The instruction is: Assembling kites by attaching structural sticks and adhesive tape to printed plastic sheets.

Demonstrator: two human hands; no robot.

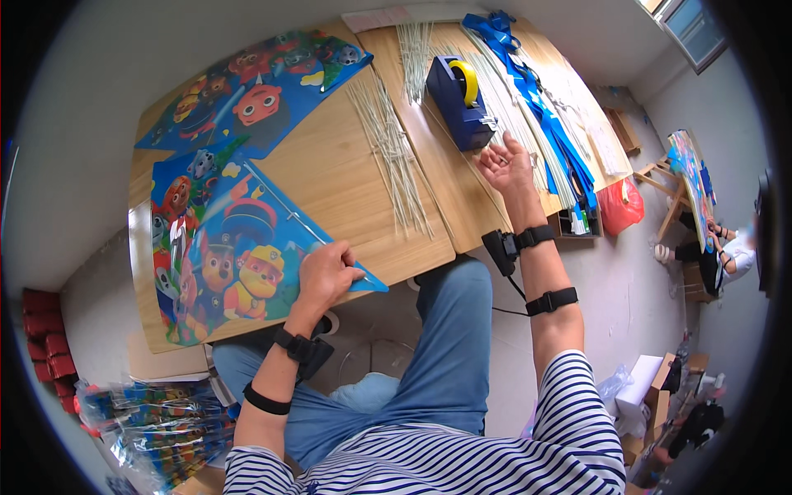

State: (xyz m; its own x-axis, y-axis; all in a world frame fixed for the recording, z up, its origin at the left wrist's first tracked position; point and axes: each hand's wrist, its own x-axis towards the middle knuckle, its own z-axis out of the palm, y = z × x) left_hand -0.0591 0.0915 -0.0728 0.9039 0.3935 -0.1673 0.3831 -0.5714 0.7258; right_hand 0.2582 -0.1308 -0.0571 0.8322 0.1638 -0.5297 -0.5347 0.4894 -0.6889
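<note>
My left hand (pixel 326 271) is closed at the right-hand edge of a blue kite sheet (pixel 216 272) printed with cartoon dogs, near its pointed corner. A thin pale rod (pixel 285 206) runs along that edge toward my fingers, which hide its lower end. Just below the cutting end of a dark blue tape dispenser (pixel 455 107) is my right hand (pixel 506 169), its palm partly turned up and fingers bent but apart. The dispenser carries a yellow roll core (pixel 467 82). I cannot make out any tape on my fingers.
More printed sheets (pixel 256 95) lie at the far left of the wooden table (pixel 322 148). Loose thin rods (pixel 388 157) and blue straps (pixel 540 107) spread across it. A red bag (pixel 620 206) hangs off the right edge. Another person (pixel 734 252) sits at far right.
</note>
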